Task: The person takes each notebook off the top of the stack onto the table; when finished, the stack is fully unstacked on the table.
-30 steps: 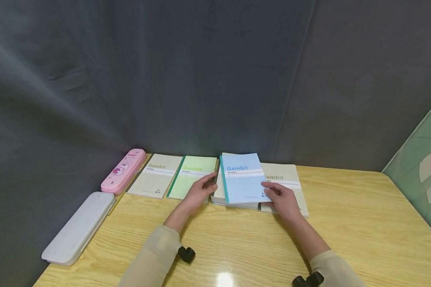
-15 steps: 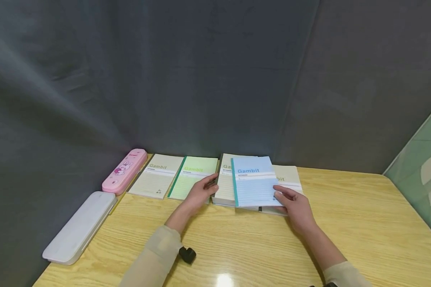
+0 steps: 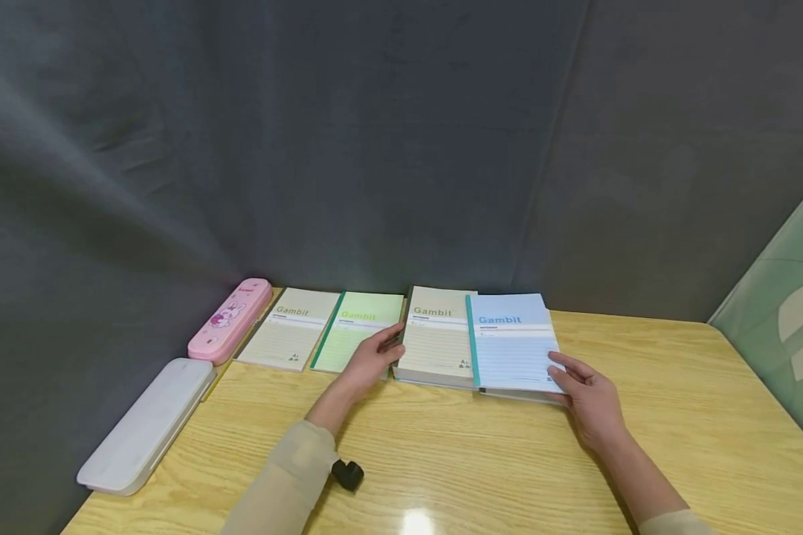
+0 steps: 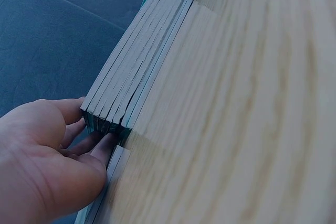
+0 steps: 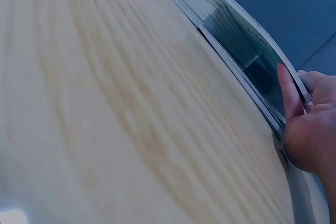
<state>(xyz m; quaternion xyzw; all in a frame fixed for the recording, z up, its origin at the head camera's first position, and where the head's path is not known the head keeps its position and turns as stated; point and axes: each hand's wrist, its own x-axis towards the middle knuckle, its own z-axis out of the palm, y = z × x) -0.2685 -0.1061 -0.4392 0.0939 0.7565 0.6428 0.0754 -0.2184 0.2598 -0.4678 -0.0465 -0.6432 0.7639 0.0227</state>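
Observation:
My right hand (image 3: 592, 401) pinches the lower right edge of a blue notebook (image 3: 511, 353). In the right wrist view that notebook (image 5: 262, 35) is tilted, raised off the thin notebook lying below it. My left hand (image 3: 366, 364) rests its fingertips against the spine side of a notebook stack (image 3: 438, 342) with a cream cover on top. Several spines of the stack (image 4: 136, 56) show in the left wrist view, the thumb low and the forefinger at the top corner. Beside that hand lies a green notebook (image 3: 361, 327), partly covered by it.
Another cream notebook (image 3: 291, 327) lies left of the green one. A pink pencil case (image 3: 230, 319) and a white case (image 3: 147, 427) stand along the left side of the wooden table (image 3: 401, 446). A dark curtain (image 3: 401, 148) hangs behind.
The blue notebook has moved right in my right hand, from above the stack to above the notebook at the right. The stack's cream cover is uncovered. My left hand has stayed put.

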